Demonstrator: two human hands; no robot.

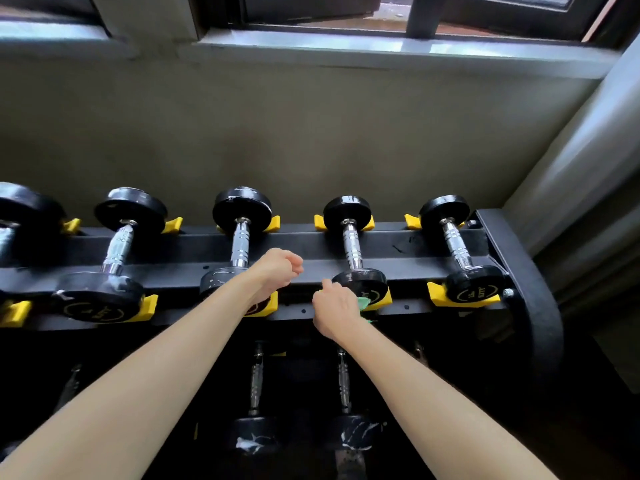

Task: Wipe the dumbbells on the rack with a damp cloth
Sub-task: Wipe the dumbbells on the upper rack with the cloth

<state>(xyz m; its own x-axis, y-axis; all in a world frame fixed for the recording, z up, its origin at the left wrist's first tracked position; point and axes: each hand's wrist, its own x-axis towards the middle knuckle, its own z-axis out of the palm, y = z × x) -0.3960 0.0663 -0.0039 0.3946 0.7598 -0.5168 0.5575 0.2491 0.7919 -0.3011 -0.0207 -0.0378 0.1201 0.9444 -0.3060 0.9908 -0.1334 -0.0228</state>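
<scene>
Bare forearms [166,368] right up front, reaching in from the bottom corners. Right hand [337,308] clamped round a crumpled green cloth [363,302], mostly hidden behind the knuckles, pressed up against the near disc of the fourth dumbbell [352,249] from the left. Left hand [277,271] just beside it, over the near end of the middle dumbbell [240,245], fingers curled in, nothing visible inside them.

Same build on every dumbbell in the row: ribbed chrome handle, fat round black rubbery heads, scuffed with flaky white patches, yellow ring print on the near faces. All lying front to back across a black steel rack [408,268], heads nested in chunky yellow plastic cradles [437,295]. Two more pairs of chrome handles and cracked black heads down on the lower tier [256,434], deep in shadow.

Behind it all, dull grey-beige plaster wall [311,133] and a shiny metal window frame [381,43] up top.
</scene>
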